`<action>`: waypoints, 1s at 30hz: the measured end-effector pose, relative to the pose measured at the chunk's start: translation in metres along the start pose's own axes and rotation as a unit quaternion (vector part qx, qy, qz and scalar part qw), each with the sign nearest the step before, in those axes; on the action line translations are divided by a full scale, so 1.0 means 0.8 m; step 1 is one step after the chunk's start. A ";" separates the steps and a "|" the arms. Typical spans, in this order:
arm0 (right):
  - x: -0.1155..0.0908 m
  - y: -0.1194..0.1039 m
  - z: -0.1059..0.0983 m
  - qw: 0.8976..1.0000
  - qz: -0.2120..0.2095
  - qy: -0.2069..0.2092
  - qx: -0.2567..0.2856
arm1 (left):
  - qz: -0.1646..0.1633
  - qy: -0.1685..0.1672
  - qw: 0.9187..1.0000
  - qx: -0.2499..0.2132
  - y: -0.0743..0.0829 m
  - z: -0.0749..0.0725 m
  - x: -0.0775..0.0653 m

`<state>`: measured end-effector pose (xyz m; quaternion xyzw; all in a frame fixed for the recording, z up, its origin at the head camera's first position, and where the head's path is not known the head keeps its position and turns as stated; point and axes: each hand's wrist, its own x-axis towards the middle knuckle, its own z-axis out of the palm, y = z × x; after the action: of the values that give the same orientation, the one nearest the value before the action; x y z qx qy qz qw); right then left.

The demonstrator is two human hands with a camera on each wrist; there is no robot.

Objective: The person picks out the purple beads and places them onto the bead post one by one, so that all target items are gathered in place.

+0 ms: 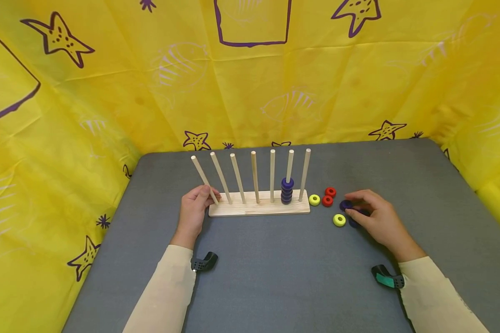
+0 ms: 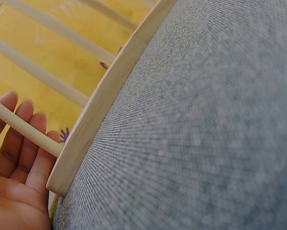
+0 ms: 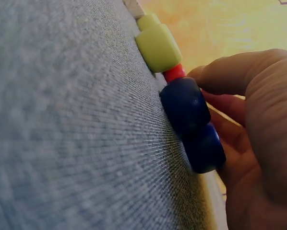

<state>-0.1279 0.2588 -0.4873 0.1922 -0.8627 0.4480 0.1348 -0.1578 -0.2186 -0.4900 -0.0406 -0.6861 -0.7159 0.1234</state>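
Note:
A pale wooden peg rack stands on the table with a row of upright pegs. My left hand holds its left end, thumb and fingers about the leftmost peg; in the left wrist view the fingers lie behind that peg. Several dark blue rings are stacked on the second peg from the right. To the right of the rack, my right hand pinches a dark blue ring at table level. Another blue ring touches it in the right wrist view, partly under the hand.
Two red rings lie between the rack and my right hand. One yellow ring sits by the rack's right end, another yellow ring nearer me. A yellow patterned cloth hangs behind the grey table.

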 end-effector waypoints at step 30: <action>0.000 -0.005 0.006 0.997 0.040 -0.028 -0.062 | -0.004 0.000 1.000 0.011 0.003 0.001 0.001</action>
<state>-0.1264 0.2530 -0.4872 0.1612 -0.8992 0.3931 0.1041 -0.1577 -0.2180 -0.4875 -0.0364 -0.6943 -0.7085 0.1210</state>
